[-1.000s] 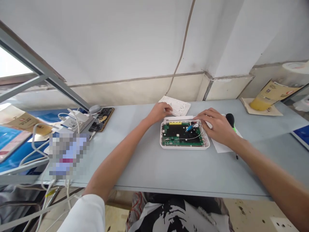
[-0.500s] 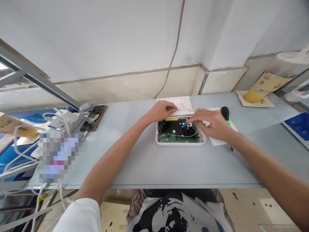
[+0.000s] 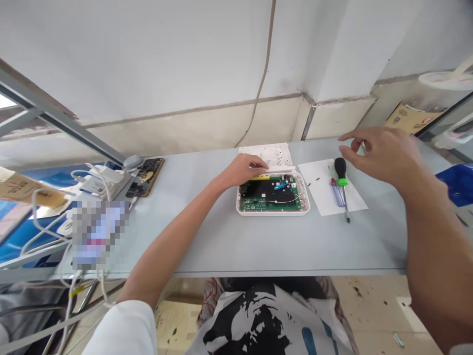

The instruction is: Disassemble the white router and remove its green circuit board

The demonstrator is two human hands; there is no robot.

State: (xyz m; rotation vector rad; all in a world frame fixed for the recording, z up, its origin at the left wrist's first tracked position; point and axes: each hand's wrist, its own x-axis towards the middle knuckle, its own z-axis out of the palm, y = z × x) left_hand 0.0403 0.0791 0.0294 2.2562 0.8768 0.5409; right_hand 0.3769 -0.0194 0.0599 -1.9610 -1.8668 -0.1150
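Observation:
A white plastic casing (image 3: 271, 213) lies open on the table, with a green circuit board (image 3: 254, 203) inside. On the board are a black plate (image 3: 266, 194), a yellow port strip (image 3: 264, 177), a blue piece (image 3: 281, 186) and thin white wires. My left hand (image 3: 244, 170) rests at the casing's back left edge, fingers bent over it; the fingertips are partly hidden. Behind it is a white perforated cover (image 3: 279, 154). My right hand (image 3: 380, 150) is raised in the air beyond the screwdrivers, thumb and forefinger apart, with nothing visible between them.
Right of the casing, a white paper sheet (image 3: 323, 204) bears a black-and-green screwdriver (image 3: 340, 172), a clear-handled screwdriver (image 3: 337, 193) and small dark bits. A drink cup (image 3: 414, 117) stands at far right. Leftward lie a phone (image 3: 146, 177), chargers (image 3: 99, 182) and cables.
My right hand has left the board and moved right, past the screwdrivers. The blue piece now lies on the board by itself. My left hand stays at the casing's back edge.

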